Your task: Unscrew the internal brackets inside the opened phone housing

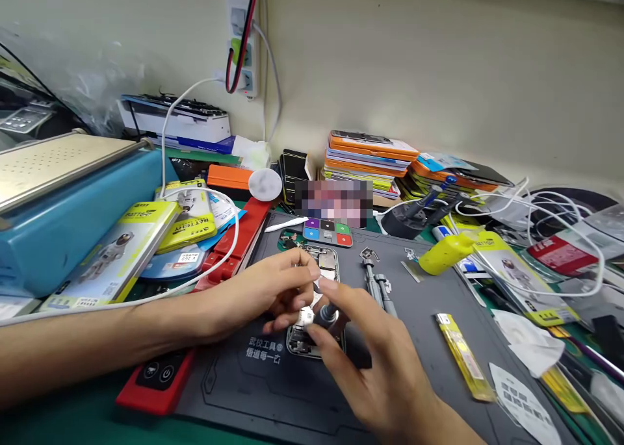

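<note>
An opened phone [299, 344] with its inner parts exposed lies on the grey work mat [234, 393], partly hidden under both hands. My left hand [280, 286] is above the phone's left side, its thumb and forefinger pinched together near a small whitish bit I cannot make out. Over the right side, my right hand [380, 347] is curled around a dark grey screwdriver [327, 315]. Its forefinger tip meets the left fingertips. Just right of the phone, grey screwdrivers [374, 282] lie on the mat.
A colored magnetic tray [327, 232] and a white pen-like stick [286, 224] lie behind the phone. To the right are a yellow bottle [446, 253] and a yellow lighter [465, 357]. Battery boxes [119, 253] and a blue machine [88, 217] stand left. A white cable [236, 237] loops beside my left arm.
</note>
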A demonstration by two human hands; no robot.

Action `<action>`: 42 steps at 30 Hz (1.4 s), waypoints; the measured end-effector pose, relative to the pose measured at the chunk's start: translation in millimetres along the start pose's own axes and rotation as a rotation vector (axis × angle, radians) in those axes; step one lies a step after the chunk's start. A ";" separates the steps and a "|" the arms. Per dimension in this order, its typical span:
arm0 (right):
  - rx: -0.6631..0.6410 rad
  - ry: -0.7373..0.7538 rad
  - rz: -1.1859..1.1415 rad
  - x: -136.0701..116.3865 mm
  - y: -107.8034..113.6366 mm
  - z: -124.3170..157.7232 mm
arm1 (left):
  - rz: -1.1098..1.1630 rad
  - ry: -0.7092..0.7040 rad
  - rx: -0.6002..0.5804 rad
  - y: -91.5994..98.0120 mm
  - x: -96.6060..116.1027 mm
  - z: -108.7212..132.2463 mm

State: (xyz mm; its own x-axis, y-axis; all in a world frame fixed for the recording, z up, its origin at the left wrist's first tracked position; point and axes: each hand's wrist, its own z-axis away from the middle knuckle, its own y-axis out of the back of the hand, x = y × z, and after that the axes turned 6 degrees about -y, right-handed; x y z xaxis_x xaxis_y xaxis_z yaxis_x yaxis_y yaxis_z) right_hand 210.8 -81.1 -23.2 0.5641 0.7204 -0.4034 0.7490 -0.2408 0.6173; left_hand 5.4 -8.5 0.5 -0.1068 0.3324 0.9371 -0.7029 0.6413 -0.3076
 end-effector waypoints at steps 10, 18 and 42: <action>0.475 -0.467 -0.450 -3.3 7.6 -9.5 | -0.019 -0.011 -0.057 10.5 -8.4 -7.5; 0.419 -0.631 -0.581 4.0 7.9 -4.6 | 0.034 0.003 -0.036 10.7 -5.4 -5.6; 0.375 -0.689 -0.608 11.9 10.4 -5.1 | 0.035 0.001 -0.011 9.2 -0.6 -3.4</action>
State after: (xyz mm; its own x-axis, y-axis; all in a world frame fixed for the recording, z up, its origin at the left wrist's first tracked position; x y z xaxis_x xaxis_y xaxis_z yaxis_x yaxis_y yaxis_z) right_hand 223.5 -71.8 -18.1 0.0372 0.2825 -0.9585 0.9724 -0.2314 -0.0305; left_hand 1.4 -0.4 -3.5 -0.1305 0.3559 0.9253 -0.6911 0.6365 -0.3423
